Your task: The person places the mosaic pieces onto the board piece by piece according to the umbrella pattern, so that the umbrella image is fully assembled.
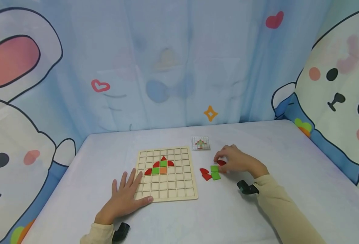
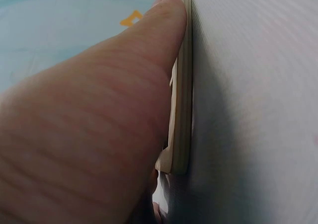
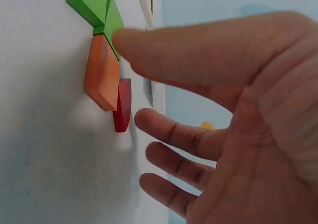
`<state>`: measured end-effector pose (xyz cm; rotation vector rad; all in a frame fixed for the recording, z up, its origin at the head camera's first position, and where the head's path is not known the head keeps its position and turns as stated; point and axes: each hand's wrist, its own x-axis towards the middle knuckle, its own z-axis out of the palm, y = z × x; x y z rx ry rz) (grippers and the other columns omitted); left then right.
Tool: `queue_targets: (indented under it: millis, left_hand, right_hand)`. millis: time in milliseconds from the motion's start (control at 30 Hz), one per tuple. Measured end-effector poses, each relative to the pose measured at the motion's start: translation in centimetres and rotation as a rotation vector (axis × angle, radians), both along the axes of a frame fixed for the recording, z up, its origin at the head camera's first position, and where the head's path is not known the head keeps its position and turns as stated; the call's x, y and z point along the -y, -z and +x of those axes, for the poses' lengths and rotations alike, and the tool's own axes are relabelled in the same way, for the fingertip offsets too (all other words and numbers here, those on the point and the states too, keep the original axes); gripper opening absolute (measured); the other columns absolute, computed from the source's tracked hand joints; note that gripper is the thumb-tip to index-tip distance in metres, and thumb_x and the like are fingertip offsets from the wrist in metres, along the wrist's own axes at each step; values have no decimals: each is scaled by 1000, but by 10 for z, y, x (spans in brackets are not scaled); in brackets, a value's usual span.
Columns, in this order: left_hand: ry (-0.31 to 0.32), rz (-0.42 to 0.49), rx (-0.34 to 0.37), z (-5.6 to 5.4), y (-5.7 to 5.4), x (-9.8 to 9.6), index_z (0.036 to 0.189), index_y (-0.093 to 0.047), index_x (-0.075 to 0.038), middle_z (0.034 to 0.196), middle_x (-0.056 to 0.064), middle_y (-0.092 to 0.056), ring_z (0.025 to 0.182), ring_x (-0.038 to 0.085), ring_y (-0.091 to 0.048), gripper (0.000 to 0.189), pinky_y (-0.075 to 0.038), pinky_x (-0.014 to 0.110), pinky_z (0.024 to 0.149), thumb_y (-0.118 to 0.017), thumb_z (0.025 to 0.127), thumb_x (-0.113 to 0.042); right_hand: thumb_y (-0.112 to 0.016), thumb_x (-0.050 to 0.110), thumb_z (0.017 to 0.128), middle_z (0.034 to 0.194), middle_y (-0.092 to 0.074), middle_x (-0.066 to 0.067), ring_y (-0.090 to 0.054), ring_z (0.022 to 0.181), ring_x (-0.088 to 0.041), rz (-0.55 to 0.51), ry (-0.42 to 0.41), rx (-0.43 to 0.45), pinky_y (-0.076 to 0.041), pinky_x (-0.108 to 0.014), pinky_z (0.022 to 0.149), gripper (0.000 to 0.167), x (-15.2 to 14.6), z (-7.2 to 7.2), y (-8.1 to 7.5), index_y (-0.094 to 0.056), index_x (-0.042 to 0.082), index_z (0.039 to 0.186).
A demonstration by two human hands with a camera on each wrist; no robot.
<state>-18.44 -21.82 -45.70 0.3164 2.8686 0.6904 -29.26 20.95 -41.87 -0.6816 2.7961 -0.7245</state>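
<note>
My left hand lies with fingers spread on the left edge and near corner of a wooden grid board. Its thumb rests along the board's edge in the left wrist view. Set in the grid are red curved pieces, a red triangle, green squares and an orange square. My right hand is over the loose pieces, fingers loosely bent and apart. Its thumb tip overlaps a green square, beside an orange square and a red curved piece.
A small pattern card lies behind the board on the right. More loose red pieces and green squares lie right of the board. A blue printed curtain hangs along the table's far edge.
</note>
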Motion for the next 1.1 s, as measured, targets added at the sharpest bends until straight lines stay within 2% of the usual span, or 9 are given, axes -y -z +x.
queue_targets:
  millis: [133,300,467,600,700,800,867,1000,1100]
  left_hand:
    - [1,11,3,2,-4,-1,171,-24,-6,178,20,-6,161,50,6,110,12,74,118,-72,93,-67]
    - [2,14,2,3,-6,-2,171,-24,-7,178,20,-6,161,50,6,110,11,75,118,-72,93,-66]
    - [1,2,9,1,-4,-1,172,-23,-7,179,18,-4,161,48,9,110,14,73,118,-71,94,-68]
    - [-1,-4,11,1,-2,0,171,-23,-7,178,18,-4,161,48,10,110,14,73,118,-71,94,-68]
    - [-4,-4,11,1,-2,0,171,-24,-6,178,19,-4,161,48,9,110,14,73,118,-71,93,-68]
    - [-5,-7,10,0,-2,-1,171,-25,-7,178,19,-5,161,49,9,110,14,73,118,-71,93,-69]
    - [-5,-9,7,0,-2,-1,171,-25,-7,178,19,-6,161,49,9,110,14,73,118,-72,93,-69]
    - [-4,-3,1,0,-1,-1,171,-25,-6,178,20,-6,161,50,7,110,13,74,118,-72,93,-68]
    - [-5,1,0,0,-2,-2,171,-25,-5,178,20,-6,161,50,6,110,13,74,118,-71,93,-68]
  right_hand:
    - [-86,12,84,126,-63,-15,-46,124,-45,-3,3,-13,-47,-61,99,20,3,-1,5,-81,17,103]
    - [-87,11,84,128,-62,-17,-41,134,-51,-9,-2,-45,-39,-71,107,16,12,-1,10,-78,18,94]
    - [-87,7,85,127,-62,-19,-40,137,-53,26,-14,-80,-37,-70,110,17,21,1,9,-72,15,87]
    - [-88,6,84,124,-63,-15,-46,130,-48,43,-39,-143,-41,-63,104,24,28,3,10,-66,15,83]
    - [-85,2,85,106,-65,-7,-53,110,-36,-29,-46,-139,-46,-50,91,24,30,3,10,-64,15,83]
    - [-78,-4,88,86,-61,-2,-55,84,-24,-146,-40,-82,-47,-37,74,20,29,3,10,-64,10,86]
    - [-73,-5,92,82,-59,-1,-54,74,-19,-212,-24,-51,-48,-33,65,13,29,3,11,-67,6,95]
    - [-71,-4,96,92,-66,-4,-63,79,-19,-292,31,-45,-55,-32,71,17,31,2,11,-75,1,112]
    - [-72,-1,97,101,-71,-7,-70,87,-21,-373,96,-5,-58,-35,81,19,35,3,10,-79,2,114]
